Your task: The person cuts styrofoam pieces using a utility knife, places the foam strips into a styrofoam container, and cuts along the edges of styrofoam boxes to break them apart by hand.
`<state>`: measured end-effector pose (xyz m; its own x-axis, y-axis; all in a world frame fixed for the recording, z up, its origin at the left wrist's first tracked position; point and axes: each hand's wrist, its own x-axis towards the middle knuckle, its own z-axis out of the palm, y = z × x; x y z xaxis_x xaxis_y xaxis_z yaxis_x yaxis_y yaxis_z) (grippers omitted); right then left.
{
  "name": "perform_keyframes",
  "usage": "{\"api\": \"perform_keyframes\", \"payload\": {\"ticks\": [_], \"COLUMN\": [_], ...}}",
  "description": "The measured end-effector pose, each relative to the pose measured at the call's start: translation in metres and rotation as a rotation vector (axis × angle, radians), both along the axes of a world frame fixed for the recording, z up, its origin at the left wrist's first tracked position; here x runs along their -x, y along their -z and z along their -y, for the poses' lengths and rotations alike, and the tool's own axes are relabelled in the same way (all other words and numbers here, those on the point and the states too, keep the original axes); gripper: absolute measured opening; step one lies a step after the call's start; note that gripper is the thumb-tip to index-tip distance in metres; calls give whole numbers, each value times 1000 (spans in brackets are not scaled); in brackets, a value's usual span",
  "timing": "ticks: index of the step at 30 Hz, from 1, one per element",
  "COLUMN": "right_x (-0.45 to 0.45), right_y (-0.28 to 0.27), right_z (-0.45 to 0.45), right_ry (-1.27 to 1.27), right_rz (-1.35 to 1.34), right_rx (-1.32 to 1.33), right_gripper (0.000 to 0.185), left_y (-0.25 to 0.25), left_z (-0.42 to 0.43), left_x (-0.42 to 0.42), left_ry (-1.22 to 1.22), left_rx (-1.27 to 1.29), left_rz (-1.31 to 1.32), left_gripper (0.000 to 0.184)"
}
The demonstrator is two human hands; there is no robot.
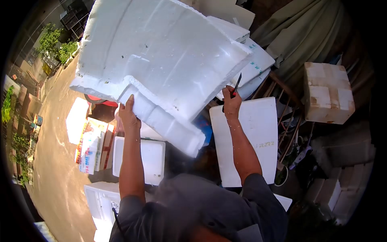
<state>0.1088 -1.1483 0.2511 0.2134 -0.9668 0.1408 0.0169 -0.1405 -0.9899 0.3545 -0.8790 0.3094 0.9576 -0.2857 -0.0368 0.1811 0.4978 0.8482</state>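
Note:
A large white foam sheet [161, 52] spans the upper middle of the view. Along its lower edge lies a narrower foam strip [161, 117], partly cut or broken from it or resting against it; which one I cannot tell. My left hand [128, 115] grips this strip near its left end, thumb on top. My right hand [232, 101] is closed around a knife [237, 86] with a dark blade pointing up and a bit of red at the handle, just beyond the sheet's right edge. White crumbs dot my right forearm.
Below the sheet are a white foam lid [139, 160], an upright white panel [252, 149] and an open foam box [98, 201]. Printed boxes [94, 145] stand at left. A taped foam box [328, 92] sits at right, near metal bars and a draped cloth [298, 28].

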Motion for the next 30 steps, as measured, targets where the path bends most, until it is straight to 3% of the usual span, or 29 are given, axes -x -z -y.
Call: {"api": "perform_keyframes", "payload": {"ticks": [1, 2, 5, 9, 24, 30], "right_x": [0, 5, 1, 9, -21, -60], "right_y": [8, 13, -10, 0, 1, 2], "right_z": [-8, -11, -29, -19, -8, 9], "right_ry": [23, 97, 292, 378, 267, 258], "right_rz": [2, -173, -2, -149, -270, -392], "right_rx": [68, 98, 105, 136, 151, 160], "right_gripper": [46, 50, 53, 45, 45, 54], "left_y": [5, 10, 23, 22, 66, 69], "left_z": [10, 20, 31, 31, 19, 16], "left_x": [9, 19, 32, 34, 0, -14], "left_ry": [21, 46, 72, 75, -7, 134], "left_rx": [9, 30, 48, 43, 25, 0], "left_rz": [-9, -19, -36, -65, -229, -241], "left_gripper": [46, 44, 44, 43, 43, 38]}}
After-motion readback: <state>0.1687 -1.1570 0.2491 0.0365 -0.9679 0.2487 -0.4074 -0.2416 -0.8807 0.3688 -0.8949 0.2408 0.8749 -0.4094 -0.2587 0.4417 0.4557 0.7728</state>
